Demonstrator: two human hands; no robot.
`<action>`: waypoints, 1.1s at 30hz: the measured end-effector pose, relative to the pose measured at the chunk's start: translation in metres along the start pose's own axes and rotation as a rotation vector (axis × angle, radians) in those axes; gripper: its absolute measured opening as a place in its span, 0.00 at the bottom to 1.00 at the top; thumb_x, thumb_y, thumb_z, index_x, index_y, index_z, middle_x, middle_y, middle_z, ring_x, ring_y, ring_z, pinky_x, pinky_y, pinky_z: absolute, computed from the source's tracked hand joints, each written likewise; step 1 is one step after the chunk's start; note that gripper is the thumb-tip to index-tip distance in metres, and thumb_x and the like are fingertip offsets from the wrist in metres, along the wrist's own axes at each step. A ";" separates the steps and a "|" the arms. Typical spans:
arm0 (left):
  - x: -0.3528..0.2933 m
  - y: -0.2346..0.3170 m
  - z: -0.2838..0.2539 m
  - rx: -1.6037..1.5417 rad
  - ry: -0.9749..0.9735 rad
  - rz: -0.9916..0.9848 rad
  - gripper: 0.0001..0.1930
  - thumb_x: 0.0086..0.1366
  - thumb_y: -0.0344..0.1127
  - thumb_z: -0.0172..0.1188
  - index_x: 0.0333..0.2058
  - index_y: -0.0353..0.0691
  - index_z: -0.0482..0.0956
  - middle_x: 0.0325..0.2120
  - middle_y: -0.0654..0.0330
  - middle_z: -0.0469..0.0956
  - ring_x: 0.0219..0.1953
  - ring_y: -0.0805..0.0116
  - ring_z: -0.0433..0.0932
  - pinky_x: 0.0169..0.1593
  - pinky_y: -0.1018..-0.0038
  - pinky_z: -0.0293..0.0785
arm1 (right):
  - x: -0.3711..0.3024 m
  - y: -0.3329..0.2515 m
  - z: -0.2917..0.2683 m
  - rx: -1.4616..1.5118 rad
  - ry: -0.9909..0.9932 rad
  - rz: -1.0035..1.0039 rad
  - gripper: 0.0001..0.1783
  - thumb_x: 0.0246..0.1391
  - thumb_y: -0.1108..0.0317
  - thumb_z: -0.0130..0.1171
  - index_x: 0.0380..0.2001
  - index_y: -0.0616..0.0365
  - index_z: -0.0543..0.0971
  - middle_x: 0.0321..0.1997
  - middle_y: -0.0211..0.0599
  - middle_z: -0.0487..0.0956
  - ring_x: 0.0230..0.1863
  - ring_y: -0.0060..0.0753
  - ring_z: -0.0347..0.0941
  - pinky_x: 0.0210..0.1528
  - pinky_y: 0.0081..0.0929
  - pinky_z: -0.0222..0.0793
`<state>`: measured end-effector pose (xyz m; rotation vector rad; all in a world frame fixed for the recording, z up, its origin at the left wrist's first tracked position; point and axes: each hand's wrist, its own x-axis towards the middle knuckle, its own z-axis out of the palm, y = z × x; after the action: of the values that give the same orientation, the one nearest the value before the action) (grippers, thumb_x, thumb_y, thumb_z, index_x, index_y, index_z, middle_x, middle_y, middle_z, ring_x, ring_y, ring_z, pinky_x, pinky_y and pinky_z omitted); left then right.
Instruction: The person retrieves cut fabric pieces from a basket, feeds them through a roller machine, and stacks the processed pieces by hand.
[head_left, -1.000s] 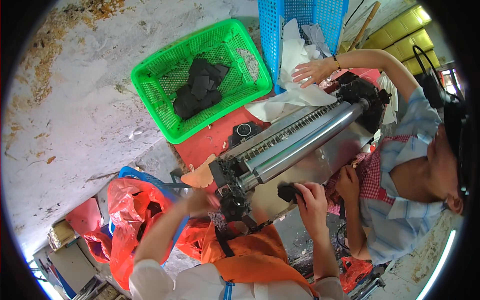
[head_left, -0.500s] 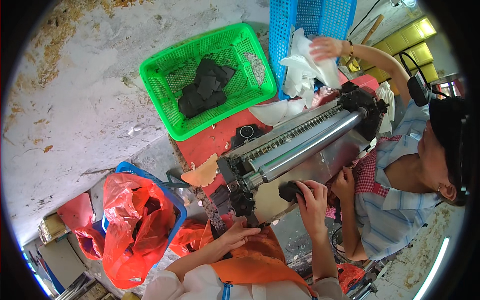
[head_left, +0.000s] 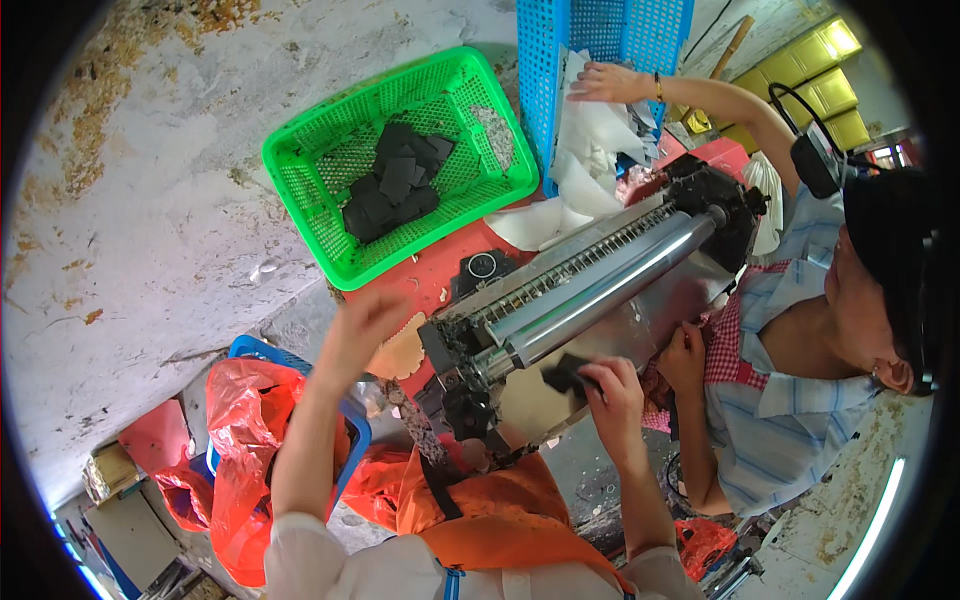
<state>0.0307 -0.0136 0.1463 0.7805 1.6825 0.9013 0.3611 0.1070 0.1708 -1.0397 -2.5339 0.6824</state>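
Over the metal plate at the front of a roller machine [head_left: 610, 295], my right hand [head_left: 617, 393] grips a small stack of black pieces [head_left: 567, 376], their kind unclear. My left hand [head_left: 360, 335] is raised beside the machine's left end, near the lower corner of a green plastic basket [head_left: 350, 278]; motion smears its fingers. Several flat black pieces [head_left: 395, 180] lie in a heap in that basket. A tan scallop-edged piece [head_left: 403, 350] hangs by the machine's left end, partly behind my left hand.
A co-worker [head_left: 790, 370] stands at the right, one hand [head_left: 608, 83] on white sheets [head_left: 590, 150] by a tall blue basket [head_left: 537, 90]. Red plastic bags [head_left: 240, 420] fill a blue crate [head_left: 357, 430] at lower left. A red tabletop [head_left: 425, 268] lies under the machine.
My left hand has risen from the machine's front edge up and left toward the green basket. My right hand has shifted slightly left with the black pieces. The co-worker's raised hand has moved left.
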 end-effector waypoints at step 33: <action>0.118 0.055 0.065 -0.379 -0.750 -0.135 0.17 0.56 0.24 0.63 0.46 0.33 0.76 0.35 0.61 0.80 0.39 0.74 0.79 0.43 0.73 0.77 | -0.003 0.002 -0.015 0.716 -0.085 0.125 0.18 0.45 0.84 0.59 0.41 0.57 0.81 0.35 0.40 0.75 0.29 0.35 0.73 0.31 0.24 0.70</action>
<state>0.0663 0.1264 0.1249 0.6242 0.8618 0.6808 0.3709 0.1107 0.1821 -0.9063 -2.0103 1.5394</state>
